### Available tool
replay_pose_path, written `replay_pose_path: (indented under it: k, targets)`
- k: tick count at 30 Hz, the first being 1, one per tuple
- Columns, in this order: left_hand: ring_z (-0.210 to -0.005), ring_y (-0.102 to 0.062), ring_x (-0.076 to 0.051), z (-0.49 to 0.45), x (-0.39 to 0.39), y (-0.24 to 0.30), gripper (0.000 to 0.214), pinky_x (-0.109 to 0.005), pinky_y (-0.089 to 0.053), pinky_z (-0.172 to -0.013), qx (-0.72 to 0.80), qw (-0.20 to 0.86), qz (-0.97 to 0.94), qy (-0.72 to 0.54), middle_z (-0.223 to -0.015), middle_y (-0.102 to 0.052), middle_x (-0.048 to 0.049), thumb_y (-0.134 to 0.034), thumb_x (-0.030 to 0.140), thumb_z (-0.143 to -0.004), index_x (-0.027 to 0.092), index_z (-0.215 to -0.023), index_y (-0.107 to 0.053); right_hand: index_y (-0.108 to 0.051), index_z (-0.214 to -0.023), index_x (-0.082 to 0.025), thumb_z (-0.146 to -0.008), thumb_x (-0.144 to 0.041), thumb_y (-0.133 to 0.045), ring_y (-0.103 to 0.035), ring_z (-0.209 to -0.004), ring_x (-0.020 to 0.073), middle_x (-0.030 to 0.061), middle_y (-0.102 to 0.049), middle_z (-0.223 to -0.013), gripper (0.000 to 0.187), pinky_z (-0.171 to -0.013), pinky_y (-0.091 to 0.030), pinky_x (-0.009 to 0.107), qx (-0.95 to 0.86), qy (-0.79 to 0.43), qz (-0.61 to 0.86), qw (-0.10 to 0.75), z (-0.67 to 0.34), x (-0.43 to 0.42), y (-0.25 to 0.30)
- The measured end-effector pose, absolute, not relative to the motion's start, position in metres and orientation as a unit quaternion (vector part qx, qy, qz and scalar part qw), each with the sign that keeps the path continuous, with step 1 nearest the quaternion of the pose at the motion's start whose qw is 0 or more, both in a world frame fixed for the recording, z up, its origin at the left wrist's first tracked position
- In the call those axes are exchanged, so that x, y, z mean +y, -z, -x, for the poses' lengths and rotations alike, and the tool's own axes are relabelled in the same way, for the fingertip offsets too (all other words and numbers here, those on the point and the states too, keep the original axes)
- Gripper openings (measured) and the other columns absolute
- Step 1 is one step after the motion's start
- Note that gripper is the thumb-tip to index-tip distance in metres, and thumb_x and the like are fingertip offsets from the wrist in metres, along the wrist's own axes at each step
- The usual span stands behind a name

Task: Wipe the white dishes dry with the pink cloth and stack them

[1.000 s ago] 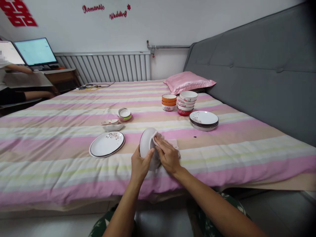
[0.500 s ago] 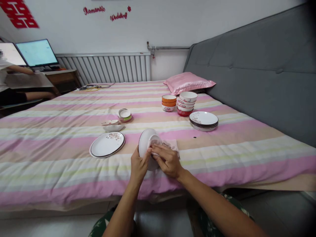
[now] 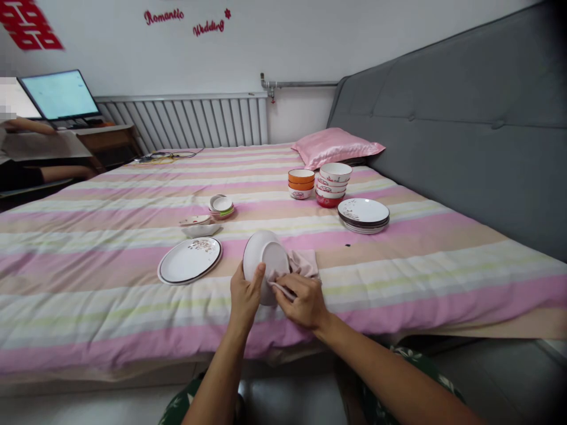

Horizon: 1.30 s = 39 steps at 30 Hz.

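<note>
A white plate (image 3: 261, 251) with a dark rim is tilted up above the near side of the bed, its underside and foot ring facing me. My left hand (image 3: 247, 289) grips it by the left edge, thumb lying over the underside. Bunched in the fingers of my right hand (image 3: 303, 298) is a pale pink cloth (image 3: 305, 262), pressed against the lower right of the plate's underside. Part of the cloth hangs out behind that hand. Left of the plate, two oval plates (image 3: 190, 262) lie stacked on the bedcover.
Behind the oval plates stand small dishes (image 3: 221, 205) and shallow bowls (image 3: 199, 227). Orange bowls (image 3: 302, 180), a taller bowl stack (image 3: 335, 174) and stacked plates (image 3: 365, 211) stand right of centre, before a pink pillow (image 3: 336, 146). A person (image 3: 31, 139) sits by monitors at far left.
My right hand has moved the cloth from the foot ring's middle down to the plate's lower right. The plate has turned slightly, showing more of its underside.
</note>
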<state>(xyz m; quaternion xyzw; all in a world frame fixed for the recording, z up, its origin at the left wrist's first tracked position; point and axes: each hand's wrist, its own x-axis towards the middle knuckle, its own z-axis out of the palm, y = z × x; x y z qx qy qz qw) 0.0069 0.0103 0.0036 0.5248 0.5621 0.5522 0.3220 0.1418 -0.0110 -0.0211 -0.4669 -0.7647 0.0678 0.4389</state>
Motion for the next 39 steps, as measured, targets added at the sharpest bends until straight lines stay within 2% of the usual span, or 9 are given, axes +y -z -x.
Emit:
replay_pose_path:
  k: [3, 7, 14, 22, 28, 33, 39]
  targets:
    - [-0.076, -0.06, -0.019, -0.007, 0.01, -0.004, 0.049, -0.027, -0.047, -0.068, 0.566, 0.319, -0.528, -0.548, -0.086, -0.066, -0.0077, -0.058, 0.051, -0.073, 0.011, -0.102, -0.059, -0.063, -0.073, -0.018, -0.082, -0.026, -0.048, -0.061, -0.069, 0.0126, 0.0032, -0.066, -0.073, 0.019, -0.066, -0.041, 0.02, -0.752, -0.053, 0.501, 0.426, -0.142, -0.01, 0.021]
    - [-0.077, -0.06, -0.02, -0.007, 0.01, -0.004, 0.05, -0.028, -0.047, -0.068, 0.559, 0.326, -0.526, -0.552, -0.087, -0.066, -0.0076, -0.058, 0.051, -0.073, 0.011, -0.104, -0.059, -0.06, -0.068, -0.018, -0.079, -0.026, -0.051, -0.059, -0.067, 0.0136, 0.0026, -0.063, -0.071, 0.016, -0.063, -0.04, 0.021, -0.723, -0.058, 0.542, 0.424, -0.141, -0.006, 0.022]
    - [-0.078, -0.061, -0.019, -0.007, 0.011, -0.003, 0.049, -0.028, -0.048, -0.068, 0.552, 0.328, -0.535, -0.55, -0.088, -0.067, -0.0083, -0.058, 0.05, -0.073, 0.011, -0.104, -0.06, -0.065, -0.068, -0.018, -0.079, -0.027, -0.052, -0.061, -0.07, 0.0173, 0.005, -0.065, -0.07, 0.019, -0.068, -0.043, 0.025, -0.671, -0.105, 0.582, 0.446, -0.144, 0.004, 0.025]
    - [-0.079, -0.062, -0.02, -0.008, 0.008, -0.004, 0.05, -0.027, -0.048, -0.068, 0.54, 0.324, -0.565, -0.533, -0.09, -0.068, -0.0082, -0.058, 0.048, -0.073, 0.011, -0.106, -0.06, -0.07, -0.079, -0.019, -0.077, -0.024, -0.056, -0.064, -0.081, 0.0188, 0.0049, -0.071, -0.085, 0.015, -0.076, -0.045, 0.027, -0.627, -0.186, 0.585, 0.48, -0.157, 0.019, 0.025]
    - [-0.077, -0.061, -0.019, -0.011, 0.003, -0.006, 0.047, -0.026, -0.048, -0.069, 0.525, 0.312, -0.606, -0.509, -0.088, -0.068, -0.0065, -0.058, 0.047, -0.074, 0.012, -0.105, -0.06, -0.068, -0.079, -0.019, -0.078, -0.028, -0.055, -0.064, -0.076, 0.0178, 0.0034, -0.07, -0.08, 0.016, -0.073, -0.046, 0.027, -0.582, -0.208, 0.579, 0.532, -0.162, 0.034, 0.028]
    - [-0.075, -0.059, -0.017, -0.014, -0.002, -0.009, 0.042, -0.024, -0.046, -0.069, 0.509, 0.298, -0.649, -0.481, -0.086, -0.067, -0.0051, -0.058, 0.045, -0.075, 0.012, -0.099, -0.061, -0.067, -0.086, -0.018, -0.081, -0.032, -0.053, -0.064, -0.079, 0.018, 0.0048, -0.069, -0.083, 0.02, -0.075, -0.048, 0.029, -0.573, -0.18, 0.537, 0.592, -0.164, 0.04, 0.02]
    - [-0.071, -0.057, -0.015, -0.014, -0.005, -0.01, 0.042, -0.023, -0.046, -0.067, 0.503, 0.292, -0.659, -0.477, -0.083, -0.065, -0.0034, -0.058, 0.045, -0.075, 0.012, -0.102, -0.059, -0.066, -0.095, -0.022, -0.084, -0.02, -0.051, -0.061, -0.096, 0.0168, 0.0053, -0.067, -0.097, 0.018, -0.087, -0.048, 0.032, -0.661, -0.071, 0.408, 0.626, -0.162, 0.037, 0.008]
